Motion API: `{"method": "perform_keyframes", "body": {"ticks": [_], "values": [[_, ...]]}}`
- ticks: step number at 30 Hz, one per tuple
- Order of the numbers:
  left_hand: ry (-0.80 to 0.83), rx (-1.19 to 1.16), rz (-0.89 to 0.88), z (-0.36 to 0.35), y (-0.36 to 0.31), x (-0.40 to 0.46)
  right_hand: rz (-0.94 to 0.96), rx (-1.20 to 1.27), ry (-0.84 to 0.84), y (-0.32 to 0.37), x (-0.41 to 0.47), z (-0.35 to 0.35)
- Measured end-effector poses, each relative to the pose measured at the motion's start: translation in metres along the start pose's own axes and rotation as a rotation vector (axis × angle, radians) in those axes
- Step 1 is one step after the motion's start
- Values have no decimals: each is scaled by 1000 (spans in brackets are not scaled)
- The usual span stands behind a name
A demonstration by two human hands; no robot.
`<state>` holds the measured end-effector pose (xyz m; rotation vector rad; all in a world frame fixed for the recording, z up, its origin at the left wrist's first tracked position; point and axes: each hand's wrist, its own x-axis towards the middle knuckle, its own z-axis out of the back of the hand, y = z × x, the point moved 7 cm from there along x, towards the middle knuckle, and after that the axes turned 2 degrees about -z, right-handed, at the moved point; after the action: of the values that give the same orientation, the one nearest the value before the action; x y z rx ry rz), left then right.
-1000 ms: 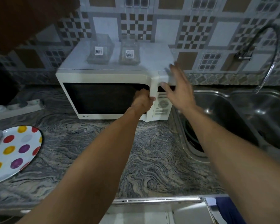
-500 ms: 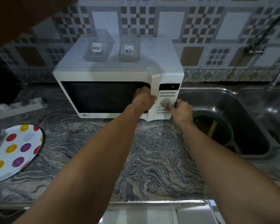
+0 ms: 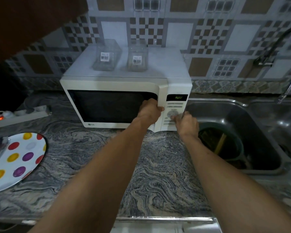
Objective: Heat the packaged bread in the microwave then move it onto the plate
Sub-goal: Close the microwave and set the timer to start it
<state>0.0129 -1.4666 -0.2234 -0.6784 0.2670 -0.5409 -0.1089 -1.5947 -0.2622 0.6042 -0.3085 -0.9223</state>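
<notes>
The spotted plate (image 3: pixel 20 158) at the far left of the counter bears no bread, so the final move is not yet done. The microwave (image 3: pixel 118 91) has its door closed and its display (image 3: pixel 178 97) lit, though the digits are unreadable; the packaged bread is not visible, presumably behind the dark window. Heating seems to be at the setting stage. The left hand (image 3: pixel 149 111) is curled around the door's right edge. The right hand (image 3: pixel 186 123), fingers bent, pinches the round dial (image 3: pixel 172 113) on the control panel.
</notes>
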Motion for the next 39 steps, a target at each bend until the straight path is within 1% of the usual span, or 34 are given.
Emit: {"method": "perform_keyframes", "body": {"ticks": [3,5,6,8,10,12,13,16,21,26,32,39], "values": [[-4,186,-36,-20,35,-30,-39,-75,72,-12,-26,-18],[70,282,-9,-39,82,-61,-2,-140,155,-22,-44,-43],[122,339,12,-46,110,-76,38,-172,197,-25,-53,-56],[171,477,32,-51,163,-98,156,-226,266,-25,-72,-83],[157,541,57,-49,203,-115,287,-284,324,-23,-93,-112],[114,525,58,-50,222,-125,346,-382,396,-28,-112,-141],[80,514,48,-51,225,-128,359,-432,395,-31,-121,-149],[-15,520,11,-52,227,-129,384,-466,243,-34,-134,-148],[-41,519,-4,-54,230,-127,408,-456,174,-36,-130,-151],[-30,527,-8,-53,230,-129,393,-452,178,-37,-132,-153],[-62,512,-27,-54,233,-128,397,-438,163,-36,-132,-151],[-35,519,-26,-54,233,-130,395,-430,159,-37,-132,-153]]}}
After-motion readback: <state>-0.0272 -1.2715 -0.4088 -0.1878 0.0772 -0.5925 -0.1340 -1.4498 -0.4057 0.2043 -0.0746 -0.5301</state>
